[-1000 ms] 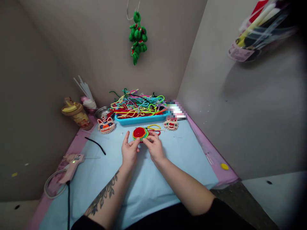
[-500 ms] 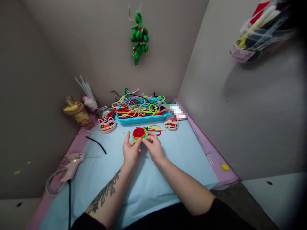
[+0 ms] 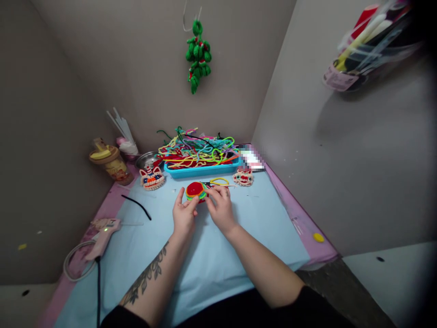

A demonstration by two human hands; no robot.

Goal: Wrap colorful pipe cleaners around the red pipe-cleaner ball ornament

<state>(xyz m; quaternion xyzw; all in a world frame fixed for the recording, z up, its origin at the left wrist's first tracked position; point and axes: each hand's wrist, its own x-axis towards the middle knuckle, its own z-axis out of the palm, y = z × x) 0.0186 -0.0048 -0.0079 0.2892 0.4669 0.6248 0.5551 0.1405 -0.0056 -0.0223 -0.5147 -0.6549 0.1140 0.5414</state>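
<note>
A round coiled disc of pipe cleaners (image 3: 195, 189), red in the middle with green, yellow and blue rings, lies on the light blue mat (image 3: 191, 255). My left hand (image 3: 183, 216) pinches its near left edge. My right hand (image 3: 221, 207) grips its right side, fingers curled over the rim. Loose yellow and red pipe-cleaner ends (image 3: 218, 182) trail from the disc to the right, behind my right hand.
A blue tray (image 3: 201, 169) heaped with coloured pipe cleaners stands at the back. Two small cat-face pieces (image 3: 151, 178) (image 3: 243, 177) lie beside it. A black pipe cleaner (image 3: 136, 206), a glue gun (image 3: 102, 232) with its cord, a cup (image 3: 111, 165) and a metal bowl (image 3: 145, 159) are at the left.
The disc has shifted slightly left and towards me between my hands. My right fingers have moved further over its right rim.
</note>
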